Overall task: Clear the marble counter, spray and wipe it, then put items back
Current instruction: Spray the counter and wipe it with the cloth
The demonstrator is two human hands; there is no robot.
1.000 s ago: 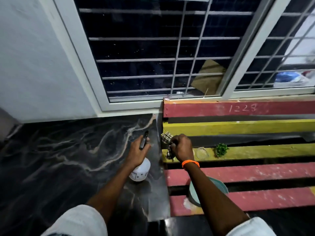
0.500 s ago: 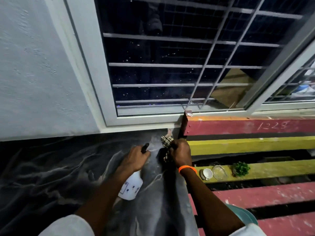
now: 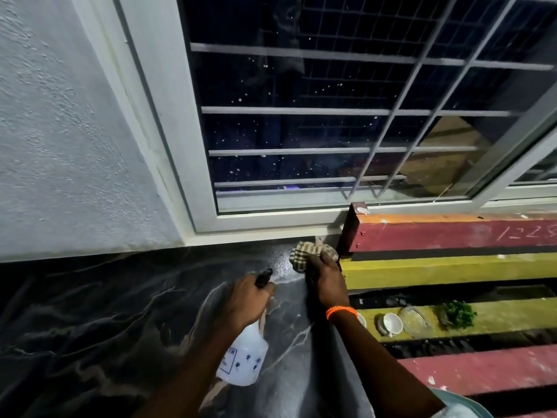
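Observation:
The black marble counter (image 3: pixel 90 321) with pale veins fills the lower left. My left hand (image 3: pixel 247 300) grips the black head of a white spray bottle (image 3: pixel 245 357), which hangs tilted just above the marble. My right hand (image 3: pixel 327 279) presses a checked cloth (image 3: pixel 310 253) onto the counter's far right corner, beside the window sill. A wet sheen (image 3: pixel 281 265) shows on the marble left of the cloth.
A bench of red and yellow planks (image 3: pixel 452 270) borders the counter on the right. It holds small white cups (image 3: pixel 391 324), a clear glass dish (image 3: pixel 414 319) and green herbs (image 3: pixel 458 313). A teal bowl (image 3: pixel 464 405) sits at the lower right. A barred window (image 3: pixel 331 131) lies behind.
My right hand has pushed the cloth farther back into the corner by the sill. My left hand stays on the bottle. The view has swung left and closer.

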